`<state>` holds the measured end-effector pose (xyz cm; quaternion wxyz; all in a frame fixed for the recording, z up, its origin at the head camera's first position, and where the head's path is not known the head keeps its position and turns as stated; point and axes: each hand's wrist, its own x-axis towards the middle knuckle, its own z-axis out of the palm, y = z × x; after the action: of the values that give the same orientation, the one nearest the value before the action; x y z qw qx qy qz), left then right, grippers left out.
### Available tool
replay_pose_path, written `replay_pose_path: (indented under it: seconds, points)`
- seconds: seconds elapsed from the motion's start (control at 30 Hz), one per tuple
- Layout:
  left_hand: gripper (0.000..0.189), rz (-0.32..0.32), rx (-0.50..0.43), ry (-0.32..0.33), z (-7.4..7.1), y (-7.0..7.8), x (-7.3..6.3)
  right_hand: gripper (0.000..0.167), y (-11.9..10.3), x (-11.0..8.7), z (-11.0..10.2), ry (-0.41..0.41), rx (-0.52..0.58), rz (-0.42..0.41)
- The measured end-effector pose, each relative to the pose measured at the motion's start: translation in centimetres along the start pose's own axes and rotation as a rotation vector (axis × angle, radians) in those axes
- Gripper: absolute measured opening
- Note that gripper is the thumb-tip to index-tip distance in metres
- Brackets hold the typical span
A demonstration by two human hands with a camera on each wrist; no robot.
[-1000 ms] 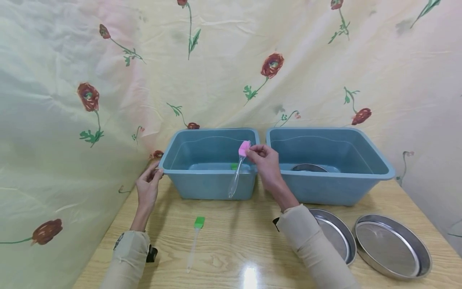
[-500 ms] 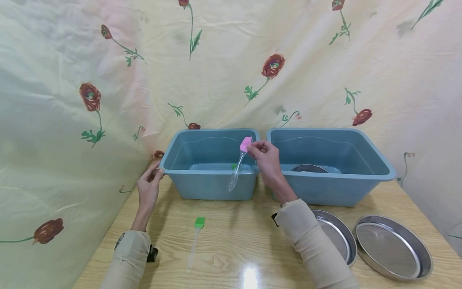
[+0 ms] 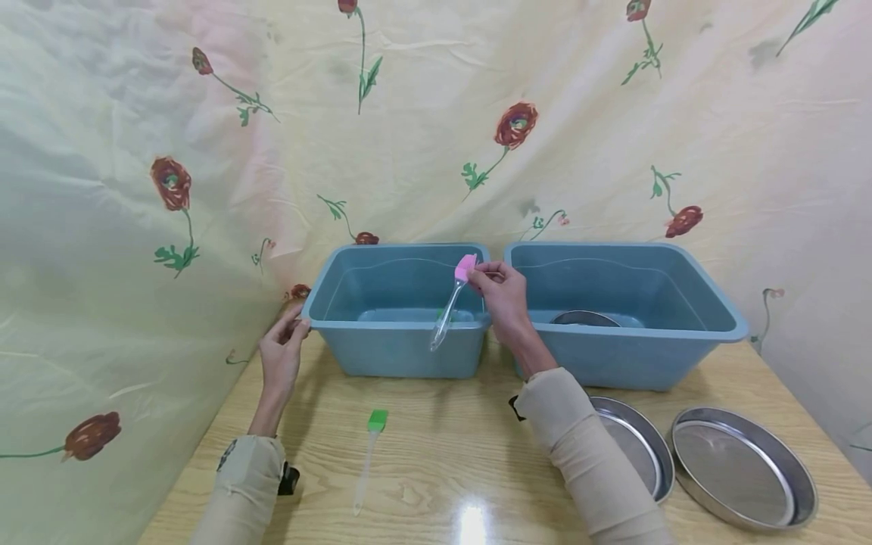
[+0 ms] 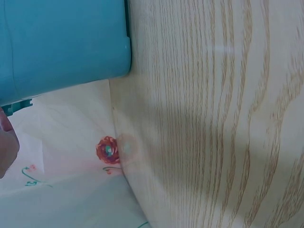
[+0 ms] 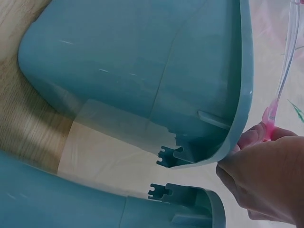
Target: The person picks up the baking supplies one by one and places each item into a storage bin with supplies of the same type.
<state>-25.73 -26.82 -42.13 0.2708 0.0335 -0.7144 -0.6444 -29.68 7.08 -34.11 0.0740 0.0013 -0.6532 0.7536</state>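
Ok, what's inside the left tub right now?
A green patch shows low in the left tub, too little to identify, partly behind the clear handle of the pink brush that the right hand holds. The front wall hides the nearest part of the floor.

A pale cream cloth [image 3: 409, 151] printed with red poppies [image 3: 515, 125] is hanging behind the surface [image 3: 463, 439] and running along its left and right sides, wrinkling softly in places. Green stems and leaves [image 3: 175, 257] are trailing from the poppies. The glossy surface is showing yellow-brown wood grain [image 4: 232, 28], and a bright white reflection [image 3: 472, 524] is gleaming toward the near side, while soft shadows [image 4: 190, 156] are lying across it
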Motion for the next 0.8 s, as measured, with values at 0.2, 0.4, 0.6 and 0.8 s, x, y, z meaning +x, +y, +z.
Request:
replay_pose_path:
  seconds: [0.2, 0.4, 0.6, 0.8]
  points:
    - [0.036, 0.003, 0.011, 0.005, -0.1, -0.4, 0.1, 0.014, 0.0, 0.3, 0.5, 0.018, 0.039, 0.012]
    - [0.036, -0.011, 0.015, 0.005, 0.1, 0.1, -0.1, 0.012, 0.0, 0.8, 1.0, 0.055, 0.061, 0.021]
    - [0.035, 0.003, 0.011, 0.0, 0.4, 2.6, -1.2, 0.038, -0.1, 1.4, 1.5, 0.084, 0.017, 0.043]
    - [0.036, 0.005, 0.004, -0.005, 0.4, 3.4, -1.5, 0.049, 0.3, 1.2, 1.4, -0.024, -0.18, -0.027]
